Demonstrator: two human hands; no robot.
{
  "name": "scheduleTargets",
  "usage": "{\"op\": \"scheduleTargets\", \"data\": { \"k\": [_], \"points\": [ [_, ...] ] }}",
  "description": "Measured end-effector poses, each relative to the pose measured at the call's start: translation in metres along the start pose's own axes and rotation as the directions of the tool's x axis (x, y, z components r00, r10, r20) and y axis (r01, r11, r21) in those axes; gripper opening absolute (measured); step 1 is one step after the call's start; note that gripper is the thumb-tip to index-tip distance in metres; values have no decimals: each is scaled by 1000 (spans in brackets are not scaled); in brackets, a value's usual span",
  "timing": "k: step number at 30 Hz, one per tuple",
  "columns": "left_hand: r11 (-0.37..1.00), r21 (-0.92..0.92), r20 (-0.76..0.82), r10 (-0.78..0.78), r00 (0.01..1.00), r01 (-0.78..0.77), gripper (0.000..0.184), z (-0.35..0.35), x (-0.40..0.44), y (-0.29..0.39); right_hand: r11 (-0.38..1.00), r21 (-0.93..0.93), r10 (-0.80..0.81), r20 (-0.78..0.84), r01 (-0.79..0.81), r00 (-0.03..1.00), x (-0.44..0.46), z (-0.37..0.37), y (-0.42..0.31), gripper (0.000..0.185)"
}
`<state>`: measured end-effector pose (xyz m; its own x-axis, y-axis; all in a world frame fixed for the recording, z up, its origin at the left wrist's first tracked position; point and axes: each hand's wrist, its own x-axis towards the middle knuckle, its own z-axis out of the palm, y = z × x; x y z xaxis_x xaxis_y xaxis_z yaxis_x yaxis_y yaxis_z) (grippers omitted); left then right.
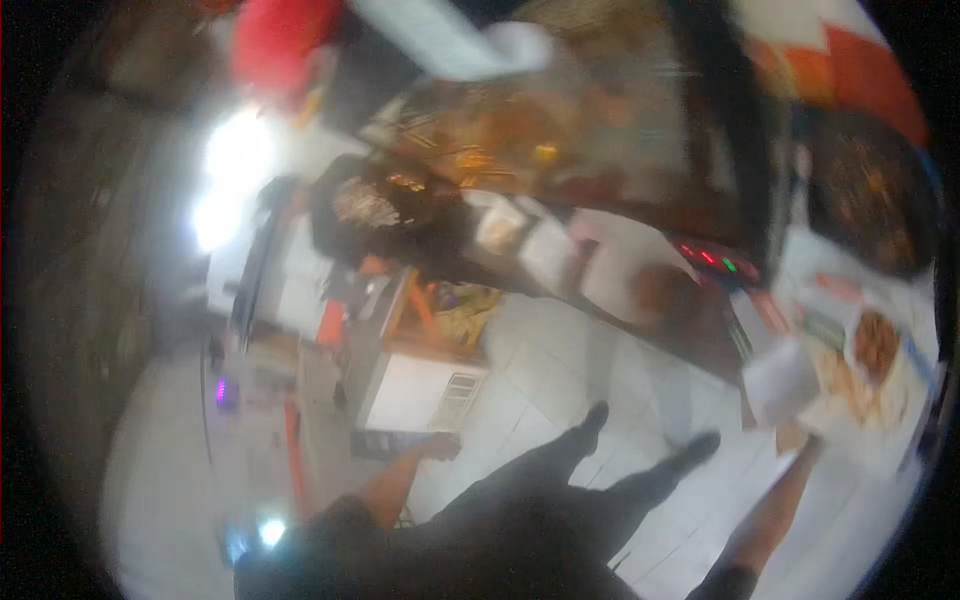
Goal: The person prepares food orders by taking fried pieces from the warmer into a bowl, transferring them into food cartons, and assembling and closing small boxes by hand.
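Observation:
The whole view is smeared by motion. My left hand (438, 447) hangs low beside a white box with a printed panel (424, 392); its fingers are too blurred to make out. My right hand (806, 444) reaches to the edge of a counter (890, 445) on the right, just below a white, paper-like object (780, 384). A small tan patch shows by its fingertips, and I cannot tell whether it is held. Close by on that counter lie a bowl of brown food (874, 346) and scattered pale yellow pieces (848, 392).
White floor tiles (530, 370) lie under my feet. Ahead runs a dark counter with a dark pan (370, 205), white containers (505, 228) and a panel with red and green lights (708, 258). A large dark round vessel (868, 190) stands at the far right.

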<state>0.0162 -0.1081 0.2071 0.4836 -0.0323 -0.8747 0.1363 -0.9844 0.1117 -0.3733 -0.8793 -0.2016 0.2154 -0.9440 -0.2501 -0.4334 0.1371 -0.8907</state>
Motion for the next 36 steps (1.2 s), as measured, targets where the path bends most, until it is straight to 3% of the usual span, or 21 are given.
{"op": "scheduleTargets", "data": {
  "k": [2, 3, 4, 5, 6, 10, 14, 16, 17, 19, 21, 23, 25, 26, 27, 28, 29, 31, 32, 33, 36],
  "points": [
    [869, -462, 137, -129, 982, 179, 42, 7, 26, -22, 994, 110, -11, 9, 10, 1000, 14, -10, 9, 40],
    [855, -497, 119, -105, 987, 151, 42, 20, 26, -11, 980, 196, -32, 24, 26, 999, 24, -11, 32, 41],
    [883, -423, 102, -175, 979, 202, 43, 32, 32, 3, 932, 303, -238, 95, 199, 967, 37, -4, 54, 41],
    [903, -345, 81, -244, 966, 257, 45, 37, 39, 13, 829, 539, 195, -35, -146, 980, -31, -2, -96, 43],
    [900, -369, 145, -190, 971, 231, 50, 30, 59, -10, 826, 524, 260, -26, -208, 965, -67, 18, -145, 43],
    [881, -434, 151, -132, 980, 186, 58, 40, 111, -20, 829, 491, 172, 231, -267, 958, -130, 76, -212, 43],
    [853, -505, 222, -19, 975, 131, 52, 30, 156, -22, 826, 418, 140, 497, -378, 857, -216, 138, -279, 43],
    [932, -352, 323, 38, 945, 83, 66, 16, 193, -28, 825, 368, 153, 586, -429, 796, -256, 162, -299, 44],
    [937, -347, 294, 58, 954, 50, 63, 3, 202, -20, 824, 344, 161, 619, -450, 769, -273, 172, -308, 44],
    [810, -549, 263, 399, 879, -204, 57, -3, 286, -59, 819, 301, 184, 669, -488, 720, -300, 187, -322, 45],
    [852, -332, 30, 438, 898, -405, 54, -29, 293, -38, 814, 272, 210, 686, -514, 697, -324, 189, -328, 45],
    [749, -409, -209, 479, 853, -521, 54, -42, 295, -28, 800, 271, 224, 693, -536, 685, -343, 177, -329, 46],
    [848, -453, -117, 249, 962, -274, 57, -71, 253, 25, 767, 325, 194, 704, -553, 683, -357, 149, -324, 47],
    [923, -321, -51, 207, 977, -212, 39, -85, 216, 62, 749, 360, 165, 712, -557, 682, -360, 140, -325, 47],
    [925, -301, -13, 238, 971, -231, 39, -77, 227, 70, 736, 394, 122, 722, -550, 681, -364, 129, -332, 48],
    [857, -288, -57, 430, 901, -427, 45, -66, 247, 77, 722, 371, 224, 673, -584, 705, -393, 148, -435, 49],
    [780, -256, -49, 580, 813, -571, 47, -45, 275, 82, 839, 350, 76, 683, -416, 727, -377, 156, -413, 49],
    [581, -220, 7, 804, 594, -784, 46, 4, 329, 103, 912, 324, -31, 667, -253, 744, -365, 154, -401, 50],
    [628, -318, 96, 767, 635, -710, 43, 11, 295, 132, 936, 310, -84, 656, -167, 750, -358, 153, -396, 51],
    [680, -392, 172, 715, 677, -620, 41, -3, 239, 166, 812, 458, -22, 645, -363, 764, -357, 145, -397, 48],
    [649, -288, 298, 760, 578, -705, 39, 11, 163, 244, 879, 420, -30, 521, -225, 853, -368, 117, -414, 45]
  ]
}}
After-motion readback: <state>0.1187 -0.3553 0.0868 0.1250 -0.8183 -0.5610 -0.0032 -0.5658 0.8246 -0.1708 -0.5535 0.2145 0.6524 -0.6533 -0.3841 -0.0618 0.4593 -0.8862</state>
